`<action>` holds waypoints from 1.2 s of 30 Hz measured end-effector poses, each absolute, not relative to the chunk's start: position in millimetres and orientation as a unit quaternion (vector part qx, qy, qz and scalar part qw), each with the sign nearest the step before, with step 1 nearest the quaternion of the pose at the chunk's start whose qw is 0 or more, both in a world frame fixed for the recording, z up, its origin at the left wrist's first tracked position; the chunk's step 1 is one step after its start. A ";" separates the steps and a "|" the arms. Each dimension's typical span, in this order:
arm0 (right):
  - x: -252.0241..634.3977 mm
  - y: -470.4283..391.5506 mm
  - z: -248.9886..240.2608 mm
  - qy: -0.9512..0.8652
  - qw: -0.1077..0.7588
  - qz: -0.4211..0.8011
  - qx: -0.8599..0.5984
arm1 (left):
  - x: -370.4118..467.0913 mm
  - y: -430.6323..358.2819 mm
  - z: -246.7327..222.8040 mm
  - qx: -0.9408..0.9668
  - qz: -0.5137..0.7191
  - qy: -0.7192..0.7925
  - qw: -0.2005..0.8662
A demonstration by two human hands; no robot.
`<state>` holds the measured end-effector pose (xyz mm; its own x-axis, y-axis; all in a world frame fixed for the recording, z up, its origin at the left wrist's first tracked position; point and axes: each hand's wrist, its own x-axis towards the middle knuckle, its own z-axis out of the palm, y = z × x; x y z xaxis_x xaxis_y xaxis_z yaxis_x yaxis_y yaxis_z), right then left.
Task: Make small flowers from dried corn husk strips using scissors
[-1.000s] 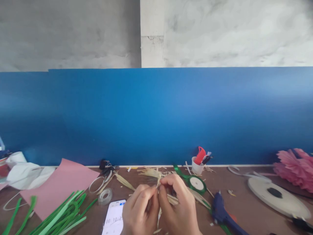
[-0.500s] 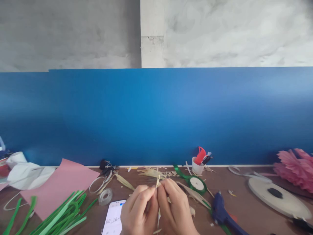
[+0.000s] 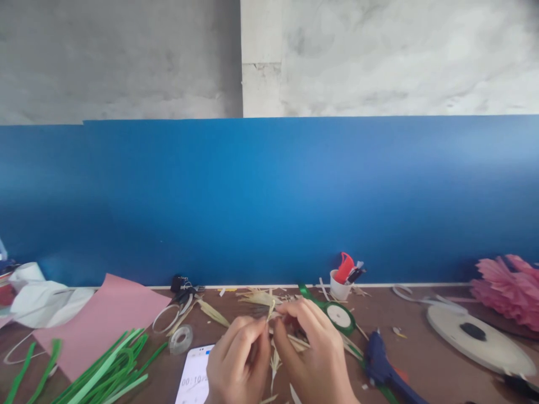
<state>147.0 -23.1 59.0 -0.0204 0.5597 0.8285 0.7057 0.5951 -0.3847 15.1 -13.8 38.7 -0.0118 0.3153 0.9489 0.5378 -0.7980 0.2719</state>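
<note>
Two bare hands (head view, the only one): raised over the brown tabletop (image 3: 162, 382), close together, thumbs facing.
Left hand (image 3: 238, 359): thumb and forefinger pinched on a thin, straw-coloured fibre strip (image 3: 271, 310).
Right hand (image 3: 314, 348): thumb and forefinger curled right beside that strip; whether they grip it, I cannot tell.
Strip position: its tip stands above the left fingertips, between the two hands; fingers hide the rest.
Slip risk: the strip could split or slide loose, I judge, being thin and dry-looking, if pinched too lightly or twisted too hard.
Mix-up risk: a dropped piece could get lost among the pale, dry leafy scraps (image 3: 214, 312), which share its colour.
Counts: one blue plastic glue gun (image 3: 379, 358), one green ribbon spool (image 3: 339, 316) with a round white centre, one clear tape roll (image 3: 175, 343), one white-screened phone (image 3: 193, 377), one small white cup (image 3: 339, 290), one pink paper sheet (image 3: 105, 320); fuzzy green stems (image 3: 105, 371) overlap too much to count.
</note>
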 end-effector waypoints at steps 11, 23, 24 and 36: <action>138.2 -24.4 55.8 -0.722 0.529 0.042 -0.443 | 17.8 -15.0 38.7 -0.692 -0.660 -0.285 0.068; 169.7 -16.0 77.8 -0.499 0.509 0.599 -0.364 | 3.1 -7.7 44.5 -0.752 -0.610 -0.247 0.046; 169.2 -15.8 77.4 -0.495 0.502 0.617 -0.349 | 2.8 -7.5 44.0 -0.758 -0.604 -0.241 0.047; 171.2 -15.1 76.7 -0.511 0.480 0.614 -0.362 | -3.7 -3.1 40.1 -0.785 -0.572 -0.218 0.092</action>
<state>171.2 -15.1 76.7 -0.2769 0.9598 0.0461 -0.2202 -0.0167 -0.9753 -3.7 -3.1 40.1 0.2499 0.2361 0.9390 0.4474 -0.8882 0.1043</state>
